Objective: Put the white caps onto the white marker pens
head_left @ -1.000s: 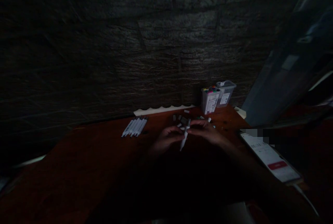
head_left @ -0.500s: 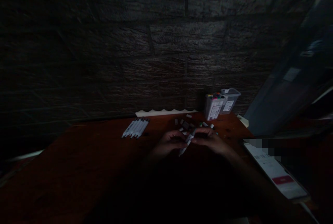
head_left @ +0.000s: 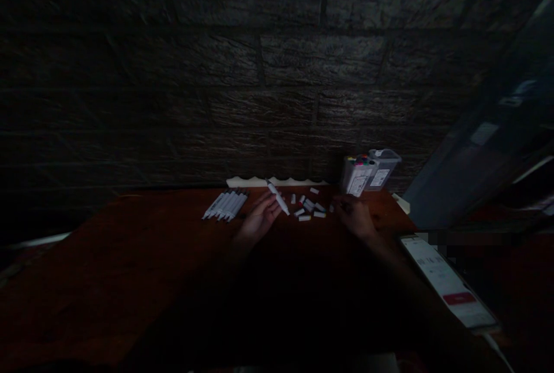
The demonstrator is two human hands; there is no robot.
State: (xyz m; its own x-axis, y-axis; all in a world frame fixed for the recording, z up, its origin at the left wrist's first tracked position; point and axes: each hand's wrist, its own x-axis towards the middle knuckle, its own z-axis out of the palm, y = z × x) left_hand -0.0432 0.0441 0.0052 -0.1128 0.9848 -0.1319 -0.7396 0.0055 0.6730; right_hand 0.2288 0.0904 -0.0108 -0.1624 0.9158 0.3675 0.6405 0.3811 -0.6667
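Observation:
My left hand (head_left: 259,217) is closed round a white marker (head_left: 277,197), which it holds at a slant above the table with its dark end pointing up toward the wall. To the left of that hand, several white markers (head_left: 225,205) lie side by side in a row. Loose marker caps (head_left: 309,205), mostly white, are scattered between my two hands. At the right edge of these caps is my right hand (head_left: 357,216), its fingers curled down close to one cap (head_left: 332,208). Darkness hides what its fingertips hold, if anything.
A clear case of colour-tipped markers (head_left: 355,178) stands at the back right, beside another clear plastic case (head_left: 383,171). A lit phone (head_left: 448,280) with a cable lies on the right. A white wavy-edged strip (head_left: 242,182) runs along the brick wall (head_left: 285,107) behind the wooden table (head_left: 108,269).
My hands have parted from around the marker. The left has carried it leftward and turned it, and the right has moved to the far right of the loose caps.

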